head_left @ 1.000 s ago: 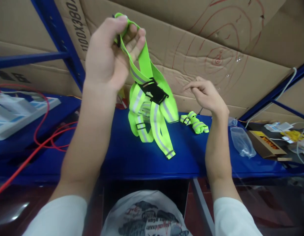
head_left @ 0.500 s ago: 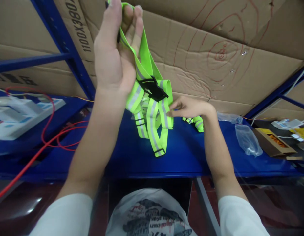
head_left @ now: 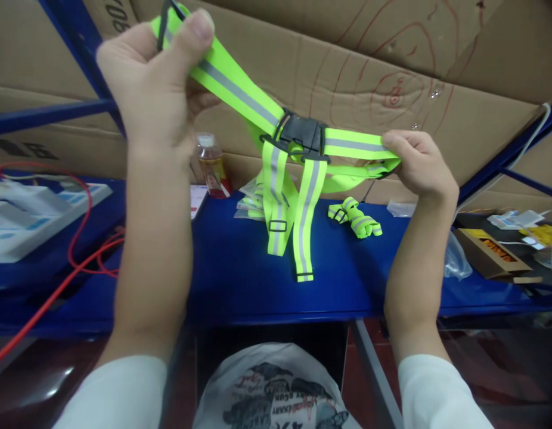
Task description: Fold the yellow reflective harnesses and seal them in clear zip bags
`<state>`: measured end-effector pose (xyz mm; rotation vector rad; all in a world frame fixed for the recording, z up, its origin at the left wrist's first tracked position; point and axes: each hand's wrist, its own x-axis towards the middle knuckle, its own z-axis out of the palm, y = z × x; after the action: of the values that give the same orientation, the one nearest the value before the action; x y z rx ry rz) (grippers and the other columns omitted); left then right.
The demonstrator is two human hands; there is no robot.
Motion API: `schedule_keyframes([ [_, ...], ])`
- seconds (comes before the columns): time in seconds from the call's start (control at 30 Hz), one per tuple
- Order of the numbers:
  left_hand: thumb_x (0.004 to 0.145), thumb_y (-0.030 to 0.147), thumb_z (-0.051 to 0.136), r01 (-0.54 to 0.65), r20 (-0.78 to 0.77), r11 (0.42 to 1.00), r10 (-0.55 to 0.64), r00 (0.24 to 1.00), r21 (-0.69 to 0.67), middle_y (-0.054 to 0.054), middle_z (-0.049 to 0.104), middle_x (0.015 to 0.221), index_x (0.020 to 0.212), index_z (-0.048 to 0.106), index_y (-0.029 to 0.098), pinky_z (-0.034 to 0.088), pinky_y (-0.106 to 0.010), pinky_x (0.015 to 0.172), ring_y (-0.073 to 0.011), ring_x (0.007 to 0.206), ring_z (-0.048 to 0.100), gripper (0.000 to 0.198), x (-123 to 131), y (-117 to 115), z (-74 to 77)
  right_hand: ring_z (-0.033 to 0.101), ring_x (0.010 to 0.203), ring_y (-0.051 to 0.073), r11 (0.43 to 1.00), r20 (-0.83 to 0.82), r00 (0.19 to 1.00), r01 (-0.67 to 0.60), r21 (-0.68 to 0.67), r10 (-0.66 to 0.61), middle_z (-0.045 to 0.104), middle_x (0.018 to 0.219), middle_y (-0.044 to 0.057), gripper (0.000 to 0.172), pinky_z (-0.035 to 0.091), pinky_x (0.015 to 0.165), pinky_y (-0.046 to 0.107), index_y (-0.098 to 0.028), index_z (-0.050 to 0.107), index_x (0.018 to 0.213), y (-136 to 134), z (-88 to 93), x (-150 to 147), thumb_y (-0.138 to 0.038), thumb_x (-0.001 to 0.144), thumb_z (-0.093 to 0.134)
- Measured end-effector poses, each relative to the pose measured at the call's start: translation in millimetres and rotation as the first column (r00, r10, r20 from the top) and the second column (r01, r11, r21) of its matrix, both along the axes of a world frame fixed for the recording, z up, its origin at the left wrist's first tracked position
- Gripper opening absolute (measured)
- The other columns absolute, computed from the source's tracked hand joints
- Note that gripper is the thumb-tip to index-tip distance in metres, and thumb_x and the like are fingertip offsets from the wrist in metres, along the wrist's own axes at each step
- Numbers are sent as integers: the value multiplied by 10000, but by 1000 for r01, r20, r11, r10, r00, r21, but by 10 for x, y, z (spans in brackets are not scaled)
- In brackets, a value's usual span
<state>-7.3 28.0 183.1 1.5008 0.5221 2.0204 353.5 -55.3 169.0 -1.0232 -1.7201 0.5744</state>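
Between my hands a neon-yellow reflective harness (head_left: 240,89) with a grey stripe is stretched above the blue table. My left hand (head_left: 155,77) is closed on its upper left end, thumb over the strap beside a black slider. At the right, my right hand (head_left: 421,158) pinches the waist strap's other end. The black buckle (head_left: 303,132) is fastened in the middle of the span. Two straps dangle below it, one with a black slider (head_left: 277,226). Behind, a second, bundled reflective harness (head_left: 359,220) lies on the table.
The blue table (head_left: 258,292) backs onto cardboard (head_left: 347,71). A drink bottle (head_left: 212,167) and bagged neon straps (head_left: 251,199) stand behind the harness. Red cables (head_left: 79,262) and a white device (head_left: 47,220) lie left. An open carton (head_left: 493,253) and clear plastic bag (head_left: 457,256) are right.
My right hand has moved right and up and now grips the strap. My left hand has shifted left and turned. The hanging, bunched harness is now spread sideways, buckle in the middle.
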Motion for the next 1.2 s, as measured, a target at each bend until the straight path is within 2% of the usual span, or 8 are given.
schedule_keyframes([
  [0.1,653,700,942,-198,-72,980,197,978,-10,121,574,630,794,680,165,383,-222,482,-40,589,504,612,34,-3,-18,469,531,129,989,-140,990,-16,149,37,631,681,11,362,384,483,287,-226,634,701,47,-14,6,-493,905,768],
  [0.23,556,826,922,-292,-28,953,294,955,79,87,427,616,709,600,158,298,-240,556,-51,670,389,757,9,143,-21,449,564,128,934,-274,954,-14,357,118,659,790,19,449,361,488,288,-244,549,650,29,29,4,-503,782,891],
  [0.4,672,658,888,-30,65,981,43,997,-190,68,555,763,861,539,221,442,-207,618,-105,850,590,590,17,73,28,336,443,134,931,-205,976,7,365,73,394,562,-67,485,330,428,300,-272,553,679,-67,60,77,-584,785,909],
  [0.57,562,426,882,133,130,982,-116,985,-131,68,468,745,802,444,230,524,-231,717,-112,880,558,537,68,9,41,272,473,133,883,-306,950,87,461,66,448,602,-46,610,257,463,306,-276,458,649,-59,80,29,-657,689,933],
  [0.77,682,670,814,13,-82,998,-18,996,-66,50,515,851,808,425,210,469,-245,752,-117,962,495,616,115,33,-7,237,552,170,899,-369,929,159,409,4,273,658,-39,784,368,561,337,-266,241,679,-166,167,-138,-769,716,841],
  [0.87,726,692,743,143,-146,989,-145,979,-21,51,642,993,868,459,230,511,-299,884,-170,1121,557,561,151,-57,-6,222,541,169,892,-334,939,84,444,78,208,652,-44,809,368,565,350,-257,191,694,-167,191,-153,-836,742,754],
  [1.07,778,501,815,208,-144,978,-202,969,29,95,470,637,751,310,223,527,-346,790,-115,707,539,578,248,-202,-54,202,570,160,826,-445,859,46,562,255,173,711,-54,808,377,553,318,-260,206,736,-118,229,-130,-655,625,902],
  [1.2,762,556,888,326,-353,944,-320,879,-43,102,616,747,1009,509,292,473,-302,693,-125,719,565,523,199,-250,-102,445,618,131,847,-473,847,52,529,243,291,728,-42,616,443,597,285,-259,388,696,-119,238,-94,-666,724,849],
])
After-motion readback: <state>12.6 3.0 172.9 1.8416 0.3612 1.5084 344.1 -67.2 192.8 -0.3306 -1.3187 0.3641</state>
